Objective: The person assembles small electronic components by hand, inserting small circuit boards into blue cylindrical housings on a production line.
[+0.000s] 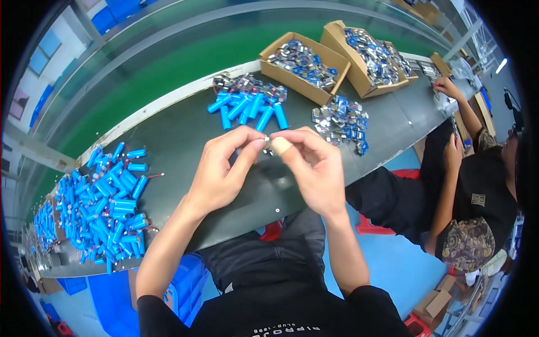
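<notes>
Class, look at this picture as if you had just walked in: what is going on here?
A person seated at a dark workbench pinches a tiny component between the left hand and right hand, above the bench. Blue cylindrical cells lie heaped on the person's left, a smaller bunch ahead. Two cardboard boxes of small parts stand further off, with a loose pile of parts nearby. A co-worker sits to the right.

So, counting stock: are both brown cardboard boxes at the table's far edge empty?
No, both brown cardboard boxes hold heaps of small silver and blue parts.
</notes>
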Motion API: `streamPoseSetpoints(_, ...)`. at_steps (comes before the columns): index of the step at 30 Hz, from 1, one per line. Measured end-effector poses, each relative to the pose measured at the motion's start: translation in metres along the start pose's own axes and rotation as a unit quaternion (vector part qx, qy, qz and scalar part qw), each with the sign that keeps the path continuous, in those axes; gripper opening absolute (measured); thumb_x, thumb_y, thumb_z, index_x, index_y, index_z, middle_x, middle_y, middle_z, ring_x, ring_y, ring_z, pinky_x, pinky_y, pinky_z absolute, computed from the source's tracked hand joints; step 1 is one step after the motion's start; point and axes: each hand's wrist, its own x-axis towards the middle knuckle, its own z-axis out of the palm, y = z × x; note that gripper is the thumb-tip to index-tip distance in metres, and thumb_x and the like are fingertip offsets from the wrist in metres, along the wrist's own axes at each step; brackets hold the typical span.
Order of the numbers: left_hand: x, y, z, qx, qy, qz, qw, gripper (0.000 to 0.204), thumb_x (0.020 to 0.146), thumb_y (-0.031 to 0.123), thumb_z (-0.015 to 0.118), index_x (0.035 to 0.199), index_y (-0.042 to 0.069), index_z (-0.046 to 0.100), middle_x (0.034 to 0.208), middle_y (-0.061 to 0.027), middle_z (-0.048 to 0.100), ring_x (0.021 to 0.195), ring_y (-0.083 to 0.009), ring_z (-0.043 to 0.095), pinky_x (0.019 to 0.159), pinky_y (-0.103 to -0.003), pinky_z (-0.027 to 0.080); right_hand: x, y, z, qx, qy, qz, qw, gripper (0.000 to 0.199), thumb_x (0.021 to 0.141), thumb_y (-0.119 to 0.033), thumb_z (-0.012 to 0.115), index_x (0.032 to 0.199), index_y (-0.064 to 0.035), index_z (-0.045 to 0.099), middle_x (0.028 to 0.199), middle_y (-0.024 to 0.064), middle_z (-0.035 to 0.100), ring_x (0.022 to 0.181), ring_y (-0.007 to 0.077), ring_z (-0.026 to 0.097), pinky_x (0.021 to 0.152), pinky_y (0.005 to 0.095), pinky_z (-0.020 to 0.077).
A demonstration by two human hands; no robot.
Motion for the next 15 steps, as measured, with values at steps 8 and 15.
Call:
streamPoseSetpoints(8,-0.007,-0.017,0.007,0.133,0.064,0.172,0.974,0.01,0.085,-0.003,0.064,0.095,0.0,0.064,0.078,-0.0096,0.062,0.057,-0.0162,0.058,0.048,-0.027,0.043,-0.001,0.004,0.006,-0.102,-0.011,-0.039,0.994,0.013,0.092,-0.006,0.064,0.1,0.003,0.069,0.093,0.0046,0.065,0.081,0.0081,0.061,0.073,0.0228,0.0481)
streamPoseSetpoints(15,-0.009,-0.023,0.012,0.143,0.133,0.181,0.964,0.015,0.08,-0.007,0.069,0.093,0.0,0.066,0.075,-0.0076,0.063,0.057,-0.0121,0.055,0.048,-0.025,0.04,0.0,0.019,0.009,-0.103,-0.004,-0.004,0.995,0.012,0.094,-0.006,0.061,0.101,0.0019,0.066,0.091,0.0035,0.061,0.076,0.0083,0.058,0.069,0.0235,0.0469)
